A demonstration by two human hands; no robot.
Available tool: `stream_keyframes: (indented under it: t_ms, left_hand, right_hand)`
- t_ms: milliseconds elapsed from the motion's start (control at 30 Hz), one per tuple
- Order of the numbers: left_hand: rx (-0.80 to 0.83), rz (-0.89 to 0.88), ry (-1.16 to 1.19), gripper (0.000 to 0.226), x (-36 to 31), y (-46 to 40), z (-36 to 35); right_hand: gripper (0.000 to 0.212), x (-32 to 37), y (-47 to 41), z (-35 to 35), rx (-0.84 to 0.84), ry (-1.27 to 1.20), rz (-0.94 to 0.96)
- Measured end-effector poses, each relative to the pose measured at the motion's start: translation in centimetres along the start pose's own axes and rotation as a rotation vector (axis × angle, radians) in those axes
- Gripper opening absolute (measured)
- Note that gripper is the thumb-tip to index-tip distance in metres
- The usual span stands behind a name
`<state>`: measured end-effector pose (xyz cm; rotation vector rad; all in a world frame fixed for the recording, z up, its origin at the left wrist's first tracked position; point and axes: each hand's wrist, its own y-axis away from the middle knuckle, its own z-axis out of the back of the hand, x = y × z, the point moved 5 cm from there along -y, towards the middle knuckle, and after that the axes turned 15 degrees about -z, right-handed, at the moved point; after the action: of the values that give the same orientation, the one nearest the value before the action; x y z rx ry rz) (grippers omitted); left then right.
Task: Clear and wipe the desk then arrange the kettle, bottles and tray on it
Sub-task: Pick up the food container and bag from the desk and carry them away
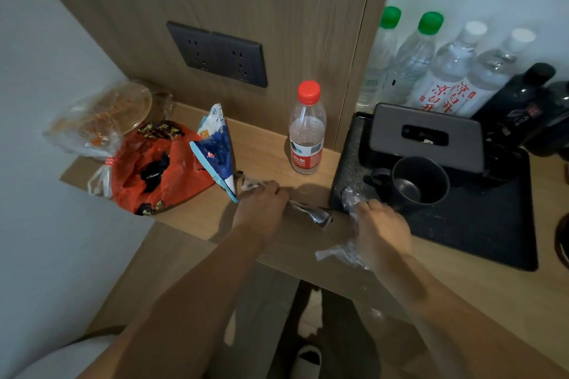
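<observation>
At desk (268, 151) front edge: left hand (260, 209) grips a crumpled silver wrapper (311, 212); right hand (381, 234) clutches clear plastic (341, 255). Beyond, red-capped bottle (307, 129) upright beside black tray (480, 224); four bottles (431, 68) against wall.

The table (271, 148) is light wood-grain, like the wall panel (261, 3) behind it, which carries a dark grey socket plate (217, 54). At left lie an orange-red bag (160, 169) with black and yellow print and a blue-and-white wrapper (217, 151). The middle bottle (307, 129) has a red cap and red-white label; upper right, clear bottles (409, 61) wear green or white caps above a black tray (480, 224).
</observation>
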<state>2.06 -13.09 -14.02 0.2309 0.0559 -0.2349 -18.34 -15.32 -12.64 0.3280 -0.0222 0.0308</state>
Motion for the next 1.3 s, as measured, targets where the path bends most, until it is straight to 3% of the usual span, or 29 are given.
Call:
stream_keyframes:
  t_ms: [67,167,333,467,567,700,933,1300]
  left_hand:
    - [-0.043,-0.01,0.048,0.037,-0.1,0.2,0.5]
    - [-0.139,-0.016,0.233,0.033,-0.5,0.8,2.0]
    - [-0.43,0.055,0.619,0.028,-2.2,3.6,7.2]
    - [-0.487,0.196,0.908,0.012,-5.3,7.4,10.8]
    - [-0.436,0.232,1.055,0.013,-7.8,9.1,12.0]
    - [-0.386,0.183,1.064,0.013,-11.3,9.0,13.2]
    - [-0.242,-0.063,0.958,0.014,-21.8,6.4,14.7]
    - [-0.037,-0.391,0.841,0.012,-49.0,7.6,14.0]
  right_hand:
    - [0.026,-0.1,0.2,0.7,-0.064,-0.024,-0.015]
    - [0.011,-0.4,1.0,2.2,-0.069,-0.145,-0.035]
    - [0.013,-1.5,4.5,6.2,-0.036,-0.385,-0.109]
    - [0.007,-3.4,8.9,8.6,-0.042,-0.593,-0.146]
    - [0.008,-5.7,12.2,9.5,-0.038,-0.736,-0.216]
    - [0.009,-10.0,15.0,9.6,-0.085,-0.809,-0.333]
    - [0.013,-19.5,21.3,8.2,-0.192,-0.999,-0.554]
    - [0.016,-41.1,35.9,4.8,-0.386,-1.114,-0.877]
